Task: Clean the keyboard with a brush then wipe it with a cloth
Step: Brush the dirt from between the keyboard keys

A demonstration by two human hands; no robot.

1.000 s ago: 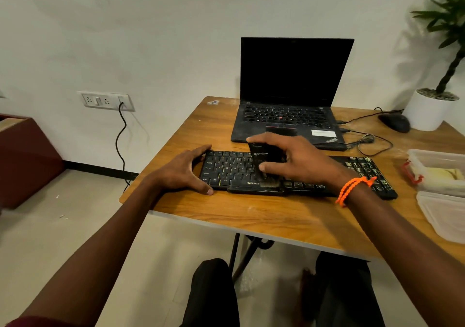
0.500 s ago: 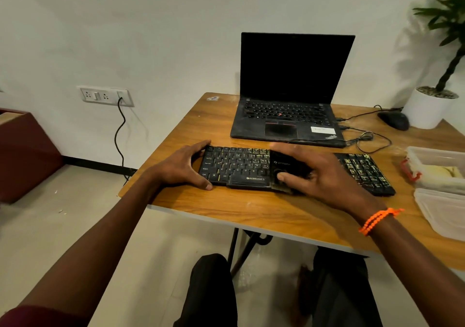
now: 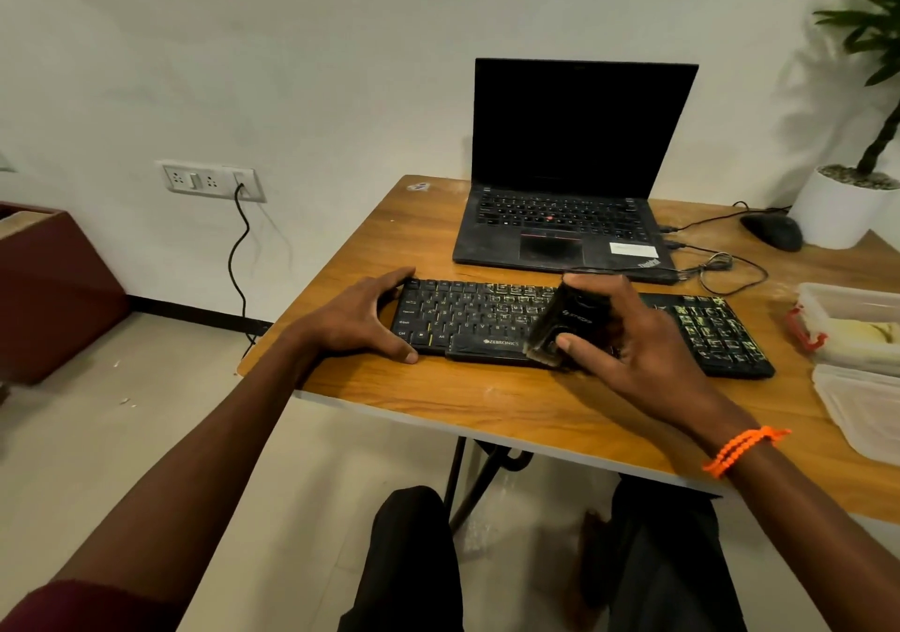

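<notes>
Gripping a black, blocky brush (image 3: 567, 327), the right hand (image 3: 633, 344) tilts its bristles onto the front edge of the flat black keyboard (image 3: 467, 320). The left hand (image 3: 358, 320) clasps the keyboard's left end. Beyond the grip stands an open laptop (image 3: 565, 222); right, translucent plastic containers (image 3: 847, 320); nearer, bare wooden table (image 3: 487, 402) up to its edge.

Before you, wooden table (image 3: 487, 402), open black laptop (image 3: 565, 178) with dark screen at back, black mouse (image 3: 772, 231) beside white plant pot (image 3: 837, 208), clear plastic containers (image 3: 852, 329) at right edge, wall socket (image 3: 209, 181) with black cable (image 3: 238, 261) hanging.
</notes>
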